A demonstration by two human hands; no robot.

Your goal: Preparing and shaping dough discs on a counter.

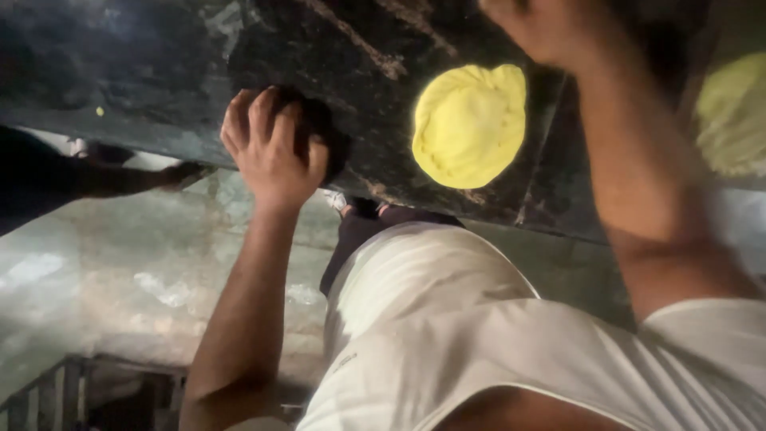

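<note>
Head view — left hand point(271, 148) fingers wrap a dark lump point(323, 140) (blurred); right hand point(550, 28) fingers unclear.

The person wears a white short-sleeved shirt point(447, 319) and dark trousers point(351, 239), with both forearms bare.

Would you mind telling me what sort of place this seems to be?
Probably a kitchen or food-preparation spot. A flattened yellow dough round lies on a dark stone counter, a second dough round sits at the right edge, and the left hand grips a dark object on the counter.
</note>
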